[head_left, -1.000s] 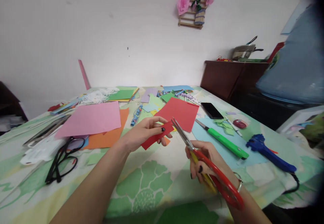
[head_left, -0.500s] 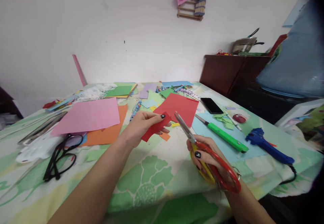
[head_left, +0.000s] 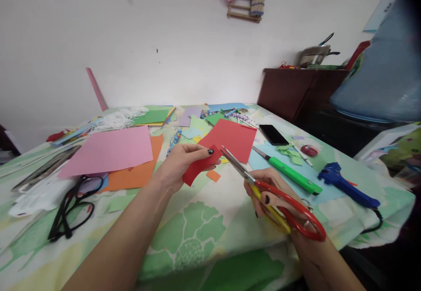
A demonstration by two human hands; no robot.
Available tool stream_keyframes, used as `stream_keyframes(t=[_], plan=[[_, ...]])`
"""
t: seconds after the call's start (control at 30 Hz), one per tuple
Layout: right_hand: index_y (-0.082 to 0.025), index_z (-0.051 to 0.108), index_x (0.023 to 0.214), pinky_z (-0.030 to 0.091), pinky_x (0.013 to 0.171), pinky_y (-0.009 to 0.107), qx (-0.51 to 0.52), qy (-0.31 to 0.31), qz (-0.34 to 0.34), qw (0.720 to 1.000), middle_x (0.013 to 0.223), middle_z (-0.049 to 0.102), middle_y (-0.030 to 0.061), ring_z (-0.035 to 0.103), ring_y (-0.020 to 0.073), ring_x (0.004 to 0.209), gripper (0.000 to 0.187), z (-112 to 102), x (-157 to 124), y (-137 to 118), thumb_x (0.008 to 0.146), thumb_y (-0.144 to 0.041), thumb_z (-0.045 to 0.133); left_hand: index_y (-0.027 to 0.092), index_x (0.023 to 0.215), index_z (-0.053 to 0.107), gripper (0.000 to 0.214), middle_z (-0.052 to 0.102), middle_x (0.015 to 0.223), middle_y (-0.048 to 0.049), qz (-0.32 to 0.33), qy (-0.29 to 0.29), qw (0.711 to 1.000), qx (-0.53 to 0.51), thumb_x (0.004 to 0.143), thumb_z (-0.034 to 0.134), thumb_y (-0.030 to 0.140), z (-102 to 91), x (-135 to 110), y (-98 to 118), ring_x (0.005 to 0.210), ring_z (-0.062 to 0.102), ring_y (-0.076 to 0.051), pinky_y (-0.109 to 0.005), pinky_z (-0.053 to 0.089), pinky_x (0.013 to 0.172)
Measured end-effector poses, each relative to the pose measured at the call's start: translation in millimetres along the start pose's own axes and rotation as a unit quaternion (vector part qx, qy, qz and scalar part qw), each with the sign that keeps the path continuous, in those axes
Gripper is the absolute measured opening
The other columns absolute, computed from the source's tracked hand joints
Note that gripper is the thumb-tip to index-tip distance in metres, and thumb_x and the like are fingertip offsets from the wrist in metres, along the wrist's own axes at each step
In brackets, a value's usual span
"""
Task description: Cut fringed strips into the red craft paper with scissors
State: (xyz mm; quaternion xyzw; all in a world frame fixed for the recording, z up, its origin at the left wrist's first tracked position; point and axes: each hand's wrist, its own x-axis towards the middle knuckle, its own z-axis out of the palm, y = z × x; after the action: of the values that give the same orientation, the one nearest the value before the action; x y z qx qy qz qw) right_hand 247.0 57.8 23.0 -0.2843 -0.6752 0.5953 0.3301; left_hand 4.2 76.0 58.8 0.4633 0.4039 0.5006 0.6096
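My left hand (head_left: 184, 161) pinches a small piece of red paper (head_left: 196, 171) between thumb and fingers, above the middle of the table. In my right hand (head_left: 271, 194) is a pair of scissors (head_left: 245, 172) with one red and one yellow handle. The blade tips point up and left, and lie at the right corner of the red piece; whether they touch it I cannot tell. Behind both hands a larger red sheet (head_left: 232, 136) lies flat. A small orange scrap (head_left: 213, 175) rests on the tablecloth below the red piece.
To the right lie a green-handled knife (head_left: 292, 175), a blue glue gun (head_left: 348, 186) with a cord, a black phone (head_left: 273, 134) and a light blue sheet (head_left: 259, 163). Black glasses (head_left: 70, 207), a pink sheet (head_left: 108, 150) and an orange sheet (head_left: 134, 175) are at left.
The scissors have moved left to the red piece's corner, and their blades have come closer together. The left hand keeps its pinch on the paper. The view has shifted slightly.
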Motion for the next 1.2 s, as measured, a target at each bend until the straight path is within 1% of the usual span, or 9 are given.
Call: stream_keyframes(t=[0.07, 0.17, 0.3, 0.47, 0.57, 0.6, 0.9, 1.07, 1.2], plan=[[-0.018, 0.057, 0.071, 0.032, 0.037, 0.025, 0.012, 0.002, 0.009, 1.0, 0.054, 0.054, 0.0002, 0.051, 0.0155, 0.039, 0.047, 3.1, -9.0, 7.4, 0.063, -0.063, 0.068, 0.013, 0.066, 0.069, 0.013, 0.074, 0.082, -0.0105, -0.007, -0.008, 1.0, -0.007, 0.069, 0.075, 0.025, 1.0, 0.1, -1.3, 0.085, 0.07, -0.026, -0.04, 0.053, 0.087], [-0.02, 0.057, 0.091, 0.038, 0.043, 0.026, 0.059, 0.118, -0.031, 0.991, 0.062, 0.06, 0.0012, 0.05, 0.015, 0.044, 0.043, 12.7, -20.2, 17.1, 0.073, -0.059, 0.062, 0.013, 0.061, 0.064, 0.017, 0.073, 0.08, -0.0097, -0.012, -0.009, 1.0, -0.011, 0.07, 0.074, 0.023, 3.6, -1.0, -1.7, 0.083, 0.07, -0.025, -0.039, 0.055, 0.084], [-0.018, 0.057, 0.08, 0.03, 0.04, 0.023, 0.051, 0.129, -0.04, 0.99, 0.048, 0.049, -0.0032, 0.043, 0.0129, 0.038, 0.045, 26.2, -22.6, 23.2, 0.07, -0.061, 0.065, 0.013, 0.06, 0.062, 0.017, 0.072, 0.073, -0.0079, -0.022, 0.004, 1.0, -0.003, 0.07, 0.074, 0.02, 7.4, -2.8, -0.9, 0.082, 0.07, -0.023, -0.035, 0.056, 0.08], [-0.019, 0.054, 0.072, 0.031, 0.041, 0.022, 0.056, 0.162, -0.037, 0.984, 0.054, 0.045, -0.0031, 0.043, 0.0116, 0.042, 0.044, 33.4, -19.7, 18.6, 0.069, -0.06, 0.066, 0.012, 0.06, 0.062, 0.019, 0.071, 0.07, -0.008, -0.026, 0.011, 1.0, 0.011, 0.071, 0.074, 0.021, 8.7, -2.1, -1.9, 0.081, 0.07, -0.023, -0.033, 0.056, 0.078], [-0.018, 0.052, 0.065, 0.025, 0.038, 0.022, 0.05, 0.116, -0.03, 0.992, 0.049, 0.038, -0.0052, 0.036, 0.0097, 0.038, 0.047, 34.3, -19.9, 16.8, 0.066, -0.063, 0.066, 0.013, 0.059, 0.061, 0.02, 0.071, 0.071, -0.0077, -0.019, -0.003, 1.0, 0.007, 0.072, 0.073, 0.022, 8.0, -0.2, -3.9, 0.082, 0.07, -0.022, -0.033, 0.056, 0.08], [-0.019, 0.052, 0.066, 0.026, 0.039, 0.022, 0.053, 0.15, -0.037, 0.987, 0.053, 0.04, -0.0044, 0.037, 0.01, 0.04, 0.044, 34.2, -20.4, 17.0, 0.068, -0.061, 0.066, 0.013, 0.059, 0.061, 0.02, 0.071, 0.071, -0.0073, -0.017, -0.004, 1.0, 0.006, 0.072, 0.073, 0.022, 7.8, 0.4, -4.6, 0.082, 0.07, -0.022, -0.033, 0.056, 0.08], [-0.018, 0.056, 0.077, 0.032, 0.042, 0.023, 0.021, 0.142, -0.036, 0.989, 0.056, 0.047, -0.0026, 0.044, 0.0121, 0.044, 0.039, 33.9, -24.9, 16.4, 0.073, -0.057, 0.064, 0.014, 0.057, 0.059, 0.021, 0.069, 0.066, -0.0041, -0.013, 0.01, 1.0, 0.0, 0.071, 0.073, 0.02, 10.2, -1.5, -5.4, 0.077, 0.07, -0.02, -0.029, 0.055, 0.074], [-0.017, 0.053, 0.065, 0.034, 0.041, 0.024, -0.036, 0.037, -0.056, 0.997, 0.051, 0.047, -0.0018, 0.044, 0.0124, 0.042, 0.054, 27.0, -17.5, 1.0, 0.064, -0.07, 0.063, 0.014, 0.056, 0.059, 0.021, 0.069, 0.068, -0.0052, -0.002, 0.015, 1.0, -0.002, 0.07, 0.073, 0.02, 9.0, -1.1, -4.9, 0.078, 0.07, -0.021, -0.031, 0.054, 0.076], [-0.017, 0.055, 0.069, 0.038, 0.048, 0.026, -0.071, 0.041, -0.067, 0.994, 0.062, 0.056, 0.0023, 0.048, 0.0146, 0.053, 0.049, 22.1, -9.9, -12.5, 0.07, -0.064, 0.064, 0.014, 0.06, 0.061, 0.018, 0.071, 0.071, -0.0053, 0.028, 0.025, 0.999, -0.01, 0.071, 0.073, 0.023, 5.2, 0.3, -4.2, 0.076, 0.071, -0.021, -0.032, 0.053, 0.076]])
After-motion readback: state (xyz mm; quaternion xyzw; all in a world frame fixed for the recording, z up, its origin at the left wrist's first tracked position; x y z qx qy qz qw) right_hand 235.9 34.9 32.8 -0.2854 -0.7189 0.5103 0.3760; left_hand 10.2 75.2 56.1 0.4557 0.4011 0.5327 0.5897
